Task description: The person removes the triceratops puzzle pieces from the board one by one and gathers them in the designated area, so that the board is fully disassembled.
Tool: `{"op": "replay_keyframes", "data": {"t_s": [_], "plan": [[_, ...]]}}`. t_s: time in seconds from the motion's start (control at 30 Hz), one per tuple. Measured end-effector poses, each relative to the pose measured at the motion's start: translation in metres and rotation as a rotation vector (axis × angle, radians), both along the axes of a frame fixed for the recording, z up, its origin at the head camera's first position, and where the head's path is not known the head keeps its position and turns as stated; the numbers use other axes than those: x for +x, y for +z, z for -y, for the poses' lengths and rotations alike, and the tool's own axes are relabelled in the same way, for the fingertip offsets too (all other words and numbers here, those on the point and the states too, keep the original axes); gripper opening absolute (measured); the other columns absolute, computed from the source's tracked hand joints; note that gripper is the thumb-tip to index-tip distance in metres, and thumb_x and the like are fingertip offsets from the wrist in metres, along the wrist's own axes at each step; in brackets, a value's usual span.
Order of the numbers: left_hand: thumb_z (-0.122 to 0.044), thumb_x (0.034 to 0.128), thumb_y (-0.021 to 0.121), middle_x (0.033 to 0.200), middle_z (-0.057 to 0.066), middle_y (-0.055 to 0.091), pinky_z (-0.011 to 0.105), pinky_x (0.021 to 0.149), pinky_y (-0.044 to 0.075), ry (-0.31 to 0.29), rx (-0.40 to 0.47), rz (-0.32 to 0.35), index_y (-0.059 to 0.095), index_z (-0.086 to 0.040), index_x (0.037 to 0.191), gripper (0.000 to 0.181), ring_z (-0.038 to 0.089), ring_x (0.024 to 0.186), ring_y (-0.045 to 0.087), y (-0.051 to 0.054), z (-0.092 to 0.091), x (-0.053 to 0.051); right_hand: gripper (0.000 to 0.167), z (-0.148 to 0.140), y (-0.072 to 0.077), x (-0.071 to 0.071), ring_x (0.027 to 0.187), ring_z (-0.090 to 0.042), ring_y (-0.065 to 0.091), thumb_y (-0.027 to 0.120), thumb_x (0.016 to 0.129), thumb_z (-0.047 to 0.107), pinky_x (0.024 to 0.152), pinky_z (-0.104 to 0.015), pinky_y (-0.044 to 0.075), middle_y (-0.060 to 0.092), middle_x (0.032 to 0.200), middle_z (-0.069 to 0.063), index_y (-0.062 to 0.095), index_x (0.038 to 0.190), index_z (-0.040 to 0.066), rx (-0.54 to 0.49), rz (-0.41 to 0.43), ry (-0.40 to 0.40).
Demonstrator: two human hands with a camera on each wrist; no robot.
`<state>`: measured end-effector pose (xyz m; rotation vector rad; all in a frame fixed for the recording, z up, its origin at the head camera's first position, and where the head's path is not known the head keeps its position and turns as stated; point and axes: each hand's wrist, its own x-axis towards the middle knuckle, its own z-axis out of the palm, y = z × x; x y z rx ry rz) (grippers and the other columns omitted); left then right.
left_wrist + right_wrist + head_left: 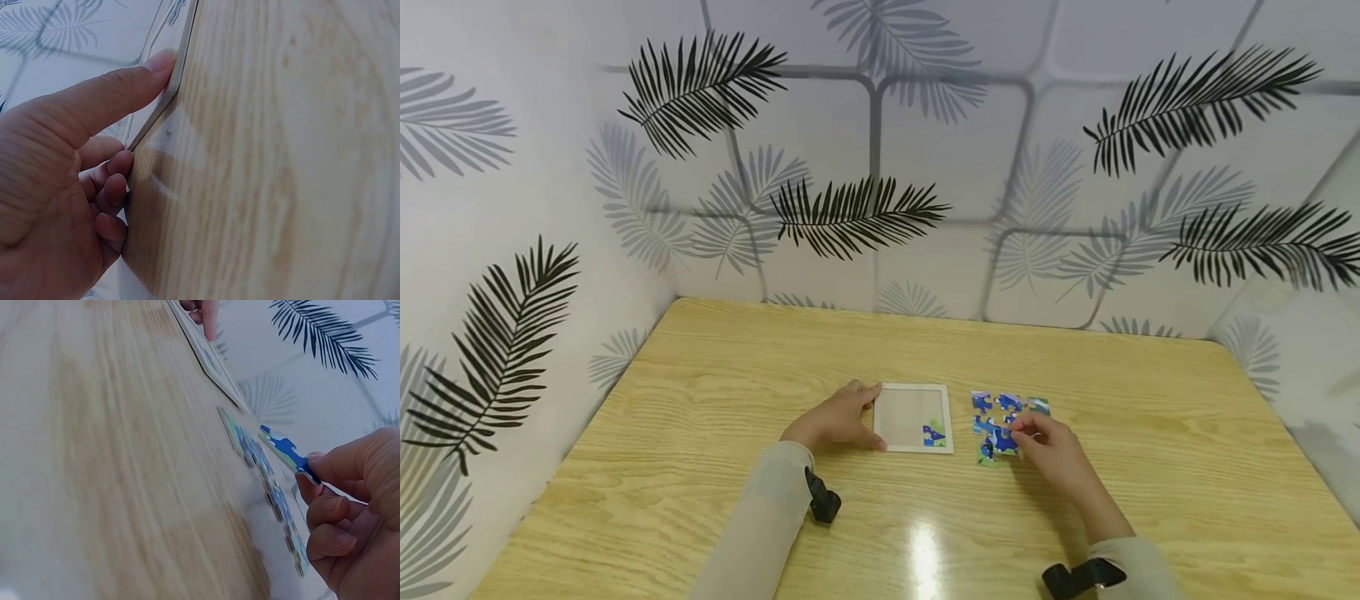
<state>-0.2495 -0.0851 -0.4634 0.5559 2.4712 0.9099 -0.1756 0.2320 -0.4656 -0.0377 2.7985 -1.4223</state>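
My left hand (842,418) holds the left side of a white-rimmed puzzle tray (951,417). Its thumb lies on the rim near the lower left corner and a finger reaches the upper left corner; in the left wrist view the other fingers are curled. A purple and green puzzle piece (934,433) sits in the tray's lower right corner. Between thumb and fingertips, my right hand (1054,450) pinches a blue puzzle piece (287,450), raised above the table in the right wrist view. Below it lie several loose puzzle pieces (982,402), right of the tray.
The wood-grain table (760,358) reaches back to a wall (925,275) printed with dark and grey leaves. A black strap with a small device (823,496) sits on the left wrist, and a similar strap (1084,577) on the right.
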Motion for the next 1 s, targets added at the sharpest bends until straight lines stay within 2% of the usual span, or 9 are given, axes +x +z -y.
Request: {"op": "replay_keyframes", "data": {"t_s": [0.27, 0.5, 0.7, 1.0], "plan": [[-0.031, 0.074, 0.082, 0.121, 0.005, 0.043, 0.039, 0.099, 0.036, -0.004, 0.0, -0.006, 0.025, -0.012, 0.151, 0.097, 0.02, 0.112, 0.042, -0.001, 0.001, -0.001, 0.009, -0.014, -0.003, 0.007, 0.084, -0.017, 0.052, 0.057, 0.093, 0.004, 0.069, -0.025, 0.044, 0.062, 0.094, -0.01, 0.062, 0.097, -0.002, 0.031, 0.012, -0.015], [-0.032, 0.0739, 0.082, 0.12, 0.005, 0.043, 0.039, 0.099, 0.036, -0.015, -0.004, -0.015, 0.025, -0.011, 0.151, 0.098, 0.021, 0.113, 0.042, -0.001, 0.001, -0.001, 0.008, -0.019, -0.007, 0.009, 0.075, -0.014, 0.053, 0.058, 0.092, 0.002, 0.063, -0.024, 0.043, 0.063, 0.089, -0.01, 0.063, 0.095, -0.003, 0.036, 0.01, 0.003], [-0.032, 0.0742, 0.081, 0.121, 0.005, 0.043, 0.039, 0.099, 0.036, -0.013, -0.005, -0.011, 0.025, -0.012, 0.151, 0.097, 0.021, 0.113, 0.042, -0.001, 0.001, -0.002, 0.008, -0.019, -0.009, 0.009, 0.083, -0.017, 0.057, 0.06, 0.091, 0.004, 0.068, -0.025, 0.045, 0.065, 0.092, -0.01, 0.065, 0.094, -0.001, 0.08, -0.012, -0.004], [-0.032, 0.0742, 0.081, 0.12, 0.004, 0.043, 0.039, 0.099, 0.036, -0.018, -0.001, -0.014, 0.025, -0.011, 0.151, 0.097, 0.02, 0.112, 0.042, -0.002, 0.002, -0.002, 0.01, -0.019, -0.01, 0.01, 0.085, -0.019, 0.058, 0.061, 0.091, 0.008, 0.066, -0.026, 0.045, 0.065, 0.093, -0.01, 0.065, 0.096, 0.0, 0.089, 0.015, -0.043]]}}
